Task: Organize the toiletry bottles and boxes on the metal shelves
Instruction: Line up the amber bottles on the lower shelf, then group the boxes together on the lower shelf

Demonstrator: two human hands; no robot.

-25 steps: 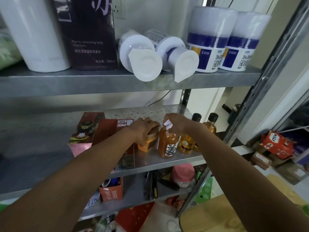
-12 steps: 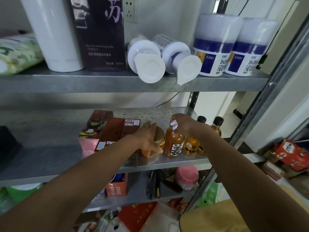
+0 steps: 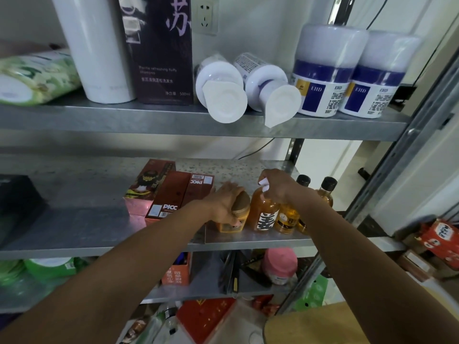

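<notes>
At centre frame, on the front edge of the middle metal shelf [image 3: 87,227], my left hand [image 3: 223,202] wraps around an orange jar with a brown lid [image 3: 242,207]. Just right of it, my right hand [image 3: 277,187] pinches the white pump of an upright amber bottle [image 3: 264,209]. Red PICC boxes [image 3: 171,197] sit further left. Behind and above, the upper shelf [image 3: 173,120] carries two EHD tubs [image 3: 327,70].

Soft daylight from right; edges warped, blurred.
</notes>
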